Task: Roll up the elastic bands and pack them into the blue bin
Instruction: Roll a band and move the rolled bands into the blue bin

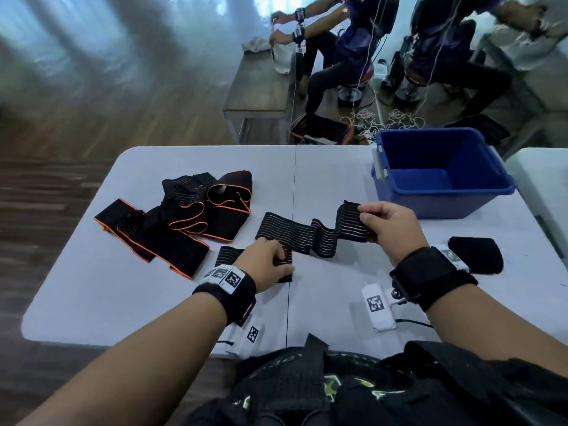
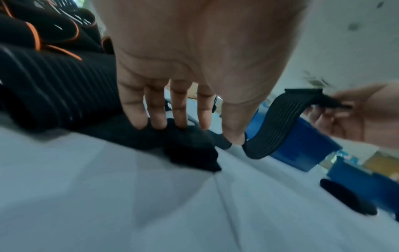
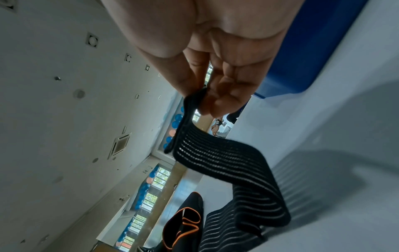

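Band (image 1: pixel 310 233) rippled mid-frame on table (image 1: pixel 322 284), far end pinched up by right hand (image 1: pixel 388 229), near end pressed flat under straight left fingers (image 2: pixel 159 110); step: straightening; next: roll tight, then bin (image 1: pixel 442 192), upper right.

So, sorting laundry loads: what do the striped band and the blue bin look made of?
The striped band looks like woven elastic fabric, matte black with pale ribs; light shows through its open weave in the right wrist view, and it sags in soft waves. The blue bin looks like moulded plastic, smooth with a slight sheen and a rolled rim.
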The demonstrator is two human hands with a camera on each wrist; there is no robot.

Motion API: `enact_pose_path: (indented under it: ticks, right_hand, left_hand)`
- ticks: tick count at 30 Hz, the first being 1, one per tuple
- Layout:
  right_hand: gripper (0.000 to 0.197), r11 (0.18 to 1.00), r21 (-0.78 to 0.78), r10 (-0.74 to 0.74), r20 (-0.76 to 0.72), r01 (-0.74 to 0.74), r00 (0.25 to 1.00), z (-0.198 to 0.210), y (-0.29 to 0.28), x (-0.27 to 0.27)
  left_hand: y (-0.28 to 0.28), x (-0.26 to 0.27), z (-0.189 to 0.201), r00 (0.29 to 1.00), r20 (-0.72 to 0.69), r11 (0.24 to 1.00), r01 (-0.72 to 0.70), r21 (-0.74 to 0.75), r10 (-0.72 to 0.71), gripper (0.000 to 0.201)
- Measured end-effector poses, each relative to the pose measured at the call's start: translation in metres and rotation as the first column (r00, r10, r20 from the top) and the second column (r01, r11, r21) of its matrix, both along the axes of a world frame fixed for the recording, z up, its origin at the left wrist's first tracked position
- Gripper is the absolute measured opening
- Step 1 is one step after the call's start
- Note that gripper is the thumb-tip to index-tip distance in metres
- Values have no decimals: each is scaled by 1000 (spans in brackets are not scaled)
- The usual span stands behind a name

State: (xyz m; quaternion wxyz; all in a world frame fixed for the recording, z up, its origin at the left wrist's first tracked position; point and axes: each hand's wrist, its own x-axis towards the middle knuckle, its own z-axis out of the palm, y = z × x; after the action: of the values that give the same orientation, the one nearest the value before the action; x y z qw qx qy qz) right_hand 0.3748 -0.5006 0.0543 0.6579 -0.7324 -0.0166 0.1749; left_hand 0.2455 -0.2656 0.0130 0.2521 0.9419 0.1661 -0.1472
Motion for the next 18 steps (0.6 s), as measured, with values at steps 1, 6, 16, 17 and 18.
enact_pose_path:
  ticks: [1,6,16,17,18]
  right_hand:
    - [18,1000,-9,-2,2,2,1000,-1,-2,-2]
    - [16,998,-65,17,5,-16,1000,-5,-8,-12]
    - [27,992,-61,104,-35,-106,994,-4,-1,-24]
    - [31,991,-52,118,-51,-120,992,-3,0,-25]
    - [35,990,-48,131,-61,-134,989,-1,2,-27]
  left_hand:
    - [-2,-2,-6,999,-37,999,14,35,-13,44]
    - [-18,-4,-14,997,-63,980,50,191,-39,73]
    - [-9,-7,2,978,146,988,-153,8,150,29]
    - [-6,-9,1,973,135,982,-190,-5,189,33]
    - [-3,-11,-1,966,123,974,-227,-18,227,34]
